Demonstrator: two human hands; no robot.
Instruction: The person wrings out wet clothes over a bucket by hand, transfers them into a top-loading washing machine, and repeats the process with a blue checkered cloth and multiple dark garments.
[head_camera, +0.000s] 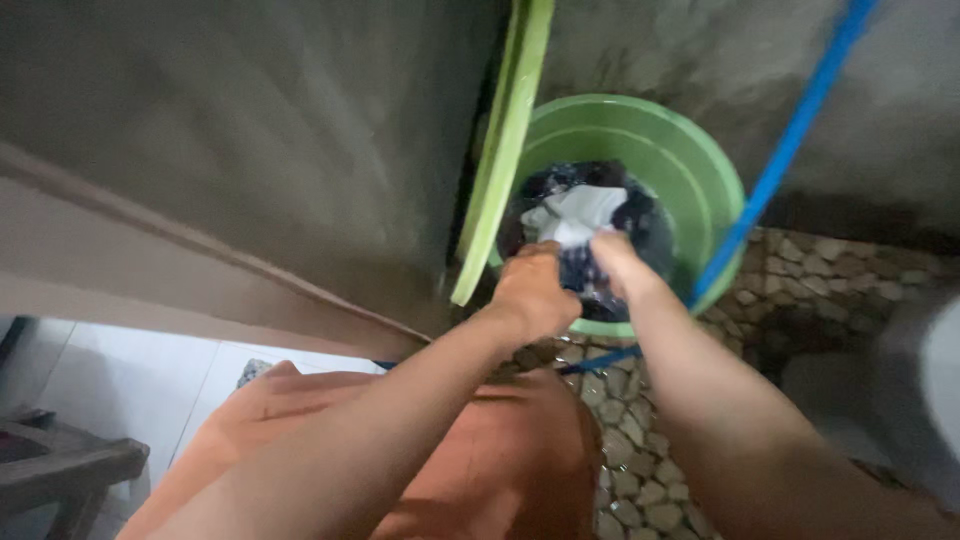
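At the near left a dark wooden piece of furniture (70, 470) stands on a pale tiled floor (130, 360), only its corner in view. Just right of it, a grey concrete wall (250, 150) runs from the far left toward the middle of the scene, with a lighter band along its lower edge. Below the wall, the person's orange-clad knees (420, 460) fill the near middle.

Leaning against the wall's end, a light green flat lid or board (505, 130) stands nearly upright, its lower tip just left of the green plastic basin (690, 150). The basin sits on a pebble-stone floor (640, 470) in the far middle and holds wet laundry (590, 215): dark blue cloth with a white piece on top.

The left hand (535, 290) reaches over the basin's near rim, its fingers curled down and closed on the dark cloth. Just beside it, the right hand (612, 258) also dips into the basin; its fingers are pinched on the cloth where white meets dark, though their tips are partly buried in the fabric. Both forearms stretch from the near edge toward the basin, close together.

Right of the hands, a blue hose or cord (790, 140) slants from the far right corner down across the basin's right rim to the pebbles. At the near right edge, a blurred pale object (930, 390) sits on the floor; I cannot tell what it is.
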